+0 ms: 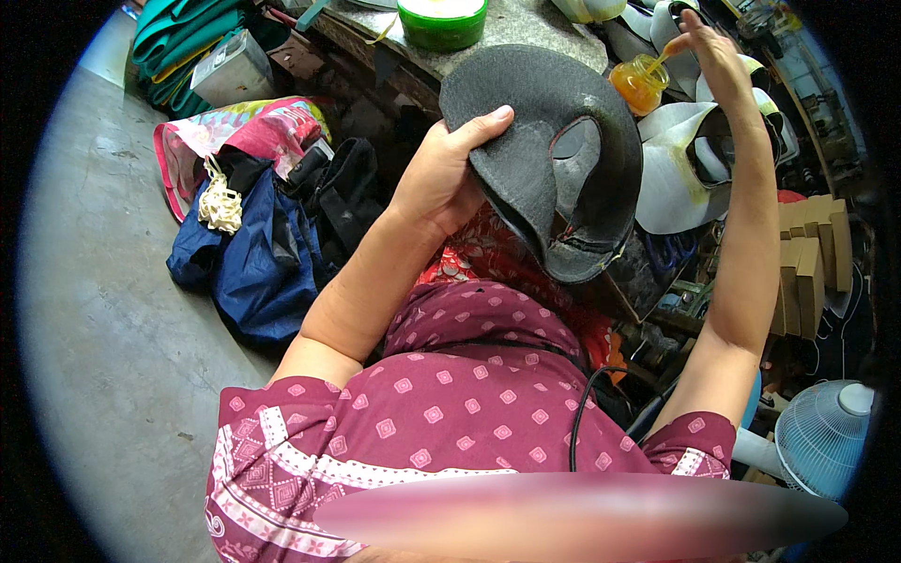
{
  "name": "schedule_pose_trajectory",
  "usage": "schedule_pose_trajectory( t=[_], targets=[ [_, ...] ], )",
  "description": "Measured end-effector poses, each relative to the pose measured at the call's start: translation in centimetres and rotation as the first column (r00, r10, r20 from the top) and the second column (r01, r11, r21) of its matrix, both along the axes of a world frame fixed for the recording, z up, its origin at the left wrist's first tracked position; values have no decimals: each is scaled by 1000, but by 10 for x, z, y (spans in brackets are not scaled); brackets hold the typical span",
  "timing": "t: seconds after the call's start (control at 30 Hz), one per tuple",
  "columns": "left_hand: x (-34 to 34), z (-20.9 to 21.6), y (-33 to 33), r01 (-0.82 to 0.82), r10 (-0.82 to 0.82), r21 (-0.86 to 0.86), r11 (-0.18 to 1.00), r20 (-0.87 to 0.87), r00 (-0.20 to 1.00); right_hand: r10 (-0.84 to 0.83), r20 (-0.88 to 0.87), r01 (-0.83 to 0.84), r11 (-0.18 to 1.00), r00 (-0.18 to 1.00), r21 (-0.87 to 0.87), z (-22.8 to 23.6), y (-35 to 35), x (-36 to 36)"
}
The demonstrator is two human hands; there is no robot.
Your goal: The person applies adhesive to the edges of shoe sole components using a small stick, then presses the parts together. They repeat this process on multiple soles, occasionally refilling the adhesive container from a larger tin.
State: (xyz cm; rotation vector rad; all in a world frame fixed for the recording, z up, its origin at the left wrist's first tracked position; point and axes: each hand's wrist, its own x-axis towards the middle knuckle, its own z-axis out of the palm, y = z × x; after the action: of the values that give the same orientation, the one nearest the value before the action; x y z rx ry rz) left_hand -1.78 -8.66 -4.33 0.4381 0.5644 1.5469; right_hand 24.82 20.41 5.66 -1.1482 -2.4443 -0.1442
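Proximally, the left hand [449, 174] clasps a black curved piece [521, 155] by its edge, thumb uppermost; distally, the right hand [718, 70] pinches a slim applicator [661, 57] at an amber jar [640, 88], apparently loading adhesive. The next move likely calls for drip-free transfer.

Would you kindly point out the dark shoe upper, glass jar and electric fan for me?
Dark shoe upper [524, 171], head view: the felt beside its opening.
Glass jar [639, 89], head view: its amber-filled body.
Electric fan [820, 441], head view: its wire grille.
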Motion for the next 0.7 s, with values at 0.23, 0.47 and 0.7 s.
schedule_pose_trajectory(
  t=[0.23,0.47,0.7],
  targets=[
    [4,-6,2,-18,17,7,1000,3,1000,15,139,-9,999,990,-45,10,-58,16],
    [8,-1,0,-20,21,19,1000,-14,1000,-51,198,-41,900,979,435,13,-94,17],
    [15,7,-3,-55,56,40,998,-16,998,305,-240,-339,934,922,-111,1,-183,-8]
  ],
)
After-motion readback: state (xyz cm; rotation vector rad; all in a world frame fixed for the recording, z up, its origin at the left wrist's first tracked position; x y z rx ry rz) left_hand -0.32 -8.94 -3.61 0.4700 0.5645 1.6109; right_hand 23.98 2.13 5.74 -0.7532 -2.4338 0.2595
